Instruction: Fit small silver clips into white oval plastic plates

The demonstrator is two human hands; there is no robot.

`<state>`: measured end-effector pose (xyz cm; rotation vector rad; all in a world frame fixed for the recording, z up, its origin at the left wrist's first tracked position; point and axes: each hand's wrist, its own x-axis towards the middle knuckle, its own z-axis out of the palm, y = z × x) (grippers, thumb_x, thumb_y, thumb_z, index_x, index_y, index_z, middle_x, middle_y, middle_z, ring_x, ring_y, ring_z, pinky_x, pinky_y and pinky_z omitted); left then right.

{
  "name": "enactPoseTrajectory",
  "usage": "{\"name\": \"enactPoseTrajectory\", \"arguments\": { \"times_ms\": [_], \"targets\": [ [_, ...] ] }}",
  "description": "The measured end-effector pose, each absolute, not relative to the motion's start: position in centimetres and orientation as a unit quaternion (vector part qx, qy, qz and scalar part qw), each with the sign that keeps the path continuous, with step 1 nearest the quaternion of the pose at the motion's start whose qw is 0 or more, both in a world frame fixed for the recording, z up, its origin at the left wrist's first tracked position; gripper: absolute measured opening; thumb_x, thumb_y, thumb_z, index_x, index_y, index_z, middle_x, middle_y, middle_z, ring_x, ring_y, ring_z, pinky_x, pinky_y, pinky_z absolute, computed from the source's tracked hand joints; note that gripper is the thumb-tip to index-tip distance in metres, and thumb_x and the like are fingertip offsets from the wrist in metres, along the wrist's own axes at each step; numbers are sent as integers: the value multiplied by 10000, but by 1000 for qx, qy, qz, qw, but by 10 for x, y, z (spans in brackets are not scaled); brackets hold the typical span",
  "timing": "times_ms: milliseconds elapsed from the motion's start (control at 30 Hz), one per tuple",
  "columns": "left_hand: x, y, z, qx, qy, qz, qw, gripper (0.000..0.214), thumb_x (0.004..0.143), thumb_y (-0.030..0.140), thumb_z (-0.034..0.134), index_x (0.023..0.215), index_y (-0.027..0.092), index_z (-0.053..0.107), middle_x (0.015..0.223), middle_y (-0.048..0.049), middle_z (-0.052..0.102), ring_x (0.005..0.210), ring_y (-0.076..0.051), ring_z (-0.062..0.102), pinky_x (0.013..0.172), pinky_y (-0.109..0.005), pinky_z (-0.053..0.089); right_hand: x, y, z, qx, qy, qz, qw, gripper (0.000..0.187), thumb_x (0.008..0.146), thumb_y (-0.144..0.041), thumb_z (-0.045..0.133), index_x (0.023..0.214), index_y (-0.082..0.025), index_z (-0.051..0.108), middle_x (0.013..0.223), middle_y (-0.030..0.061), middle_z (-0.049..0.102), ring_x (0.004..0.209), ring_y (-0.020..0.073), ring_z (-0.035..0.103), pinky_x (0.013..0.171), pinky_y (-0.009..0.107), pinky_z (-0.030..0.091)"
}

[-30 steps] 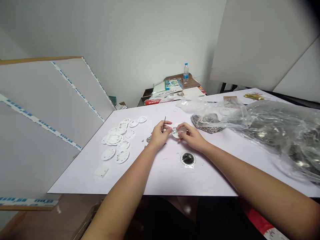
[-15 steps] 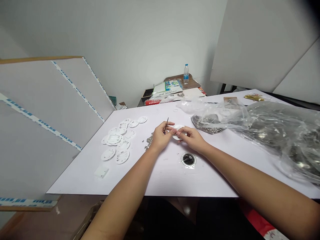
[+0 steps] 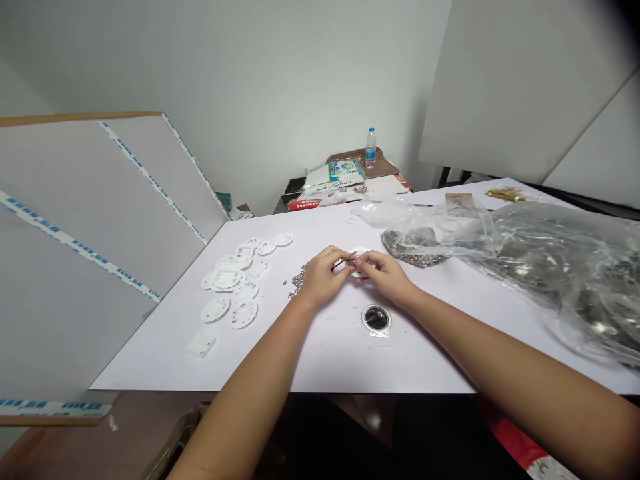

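Note:
My left hand pinches a thin dark pair of tweezers, their tip reaching toward a round white plastic disc. My right hand holds that disc by its edge, and its fingers hide the lower part. The two hands nearly touch. Left of my left hand lies a small heap of silver metal bits, and further left lie several white perforated discs. A ring of black-centred clear tape sits just below my right hand.
The hands work on a white board tabletop. A clear bag of metal parts and a large bulging plastic bag lie to the right. Grey panels lean at left; a water bottle stands on a cluttered desk behind.
The tweezers have tipped from nearly upright to nearly flat, and my left hand has moved right, closer to the disc. The disc stays in my right hand.

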<state>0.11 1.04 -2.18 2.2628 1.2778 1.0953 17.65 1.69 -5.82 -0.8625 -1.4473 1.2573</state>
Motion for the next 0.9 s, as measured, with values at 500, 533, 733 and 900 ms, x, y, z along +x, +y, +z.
{"name": "enactPoseTrajectory", "arguments": {
  "times_ms": [500,533,733,900],
  "targets": [
    [2,13,-23,743,477,430,187,170,867,300,598,958,207,707,946,-48,648,827,-139,577,708,-256,419,177,14,-52,-357,-555,536,526,364,830,-355,633,1160,-255,517,692,-56,540,663,130,539,699,280,491],
    [2,13,-23,742,475,433,191,170,873,297,587,955,204,704,955,-50,647,844,-143,579,713,-256,423,177,14,-51,-356,-548,547,523,438,823,-342,643,1223,-263,483,687,-60,557,653,131,543,691,279,483],
    [4,10,-21,713,473,463,233,190,871,334,579,947,195,685,968,-61,651,828,-144,572,715,-255,447,176,13,-50,-325,-491,632,503,595,722,-256,747,1256,-229,487,922,26,677,841,176,654,854,366,529],
    [4,8,-18,683,484,470,281,243,834,389,628,965,187,660,935,-40,666,741,-107,556,667,-225,426,175,12,-50,-349,-468,630,512,657,634,-188,794,1230,-254,526,965,24,627,867,177,661,889,376,557]
  ]
}}
